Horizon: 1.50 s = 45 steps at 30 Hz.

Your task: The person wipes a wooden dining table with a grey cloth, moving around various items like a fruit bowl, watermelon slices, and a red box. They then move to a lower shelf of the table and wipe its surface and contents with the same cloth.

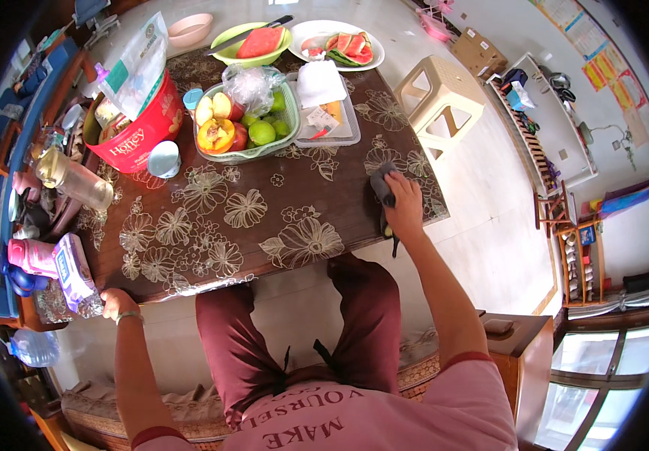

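Observation:
My right hand [404, 202] presses a dark grey cloth [382, 179] onto the right part of a brown table with a floral cover [279, 194]. Below that hand, a dark, thin thing with a yellowish spot hangs at the table's edge; what it is I cannot tell. My left hand [117, 304] rests at the near left corner, with nothing visible in it, beside a purple and white soft pack [73, 273]. Farther back stand a green basket of fruit [245, 157], a clear plastic tray [352, 132] and a small pale blue cup [164, 160].
At the far edge are a green bowl [223, 55] with watermelon and a knife, and a white plate [378, 48] of watermelon. A red bucket [149, 138] and a clear bottle [85, 183] stand left. A beige plastic stool [448, 84] is beyond the right edge.

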Motion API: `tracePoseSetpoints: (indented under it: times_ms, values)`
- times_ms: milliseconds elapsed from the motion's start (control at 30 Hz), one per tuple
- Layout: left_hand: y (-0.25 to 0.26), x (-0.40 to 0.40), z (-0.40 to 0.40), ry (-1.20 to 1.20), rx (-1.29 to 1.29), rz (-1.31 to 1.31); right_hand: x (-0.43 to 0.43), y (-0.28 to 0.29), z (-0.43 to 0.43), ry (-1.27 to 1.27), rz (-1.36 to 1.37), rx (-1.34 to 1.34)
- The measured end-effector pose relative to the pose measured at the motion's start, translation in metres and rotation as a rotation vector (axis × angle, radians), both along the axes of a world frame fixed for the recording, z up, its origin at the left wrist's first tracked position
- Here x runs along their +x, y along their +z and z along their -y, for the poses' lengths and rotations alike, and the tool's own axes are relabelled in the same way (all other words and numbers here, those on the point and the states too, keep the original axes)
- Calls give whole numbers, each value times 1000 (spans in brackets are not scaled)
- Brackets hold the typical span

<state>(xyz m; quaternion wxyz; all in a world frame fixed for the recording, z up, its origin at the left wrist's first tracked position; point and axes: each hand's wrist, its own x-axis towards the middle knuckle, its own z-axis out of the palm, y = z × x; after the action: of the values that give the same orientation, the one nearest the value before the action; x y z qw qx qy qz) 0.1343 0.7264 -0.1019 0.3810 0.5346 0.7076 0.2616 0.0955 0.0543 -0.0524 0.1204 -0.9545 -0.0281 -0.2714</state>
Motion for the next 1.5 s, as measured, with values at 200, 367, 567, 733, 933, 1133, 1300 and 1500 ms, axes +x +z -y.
tracePoseSetpoints:
  times_ms: [200, 367, 567, 733, 933, 1133, 1300, 1500]
  values:
    - [-12, 0, -13, 1, 35, 56, 35, 0, 20, -29, -26, 49]
    - [0, -3, 2, -88, 34, 51, 128, -13, 52, -52, 13, 35]
    - [-6, -10, -13, -42, 52, 83, 233, -19, 72, -107, -1, -15]
    - [-4, -15, -16, -134, -10, 115, 308, -19, 87, -381, -76, -85]
    - [-2, -20, -27, -158, -5, 49, 345, -6, 82, -589, -146, -101]
    - [6, -4, 0, -117, 9, 43, 285, -20, 107, -273, -107, -99]
    - [-15, -1, -24, -94, 70, -24, 168, -19, 105, -133, -28, -104]
    - [-32, 10, -42, -87, 47, -96, 54, -13, 87, -261, 17, -11]
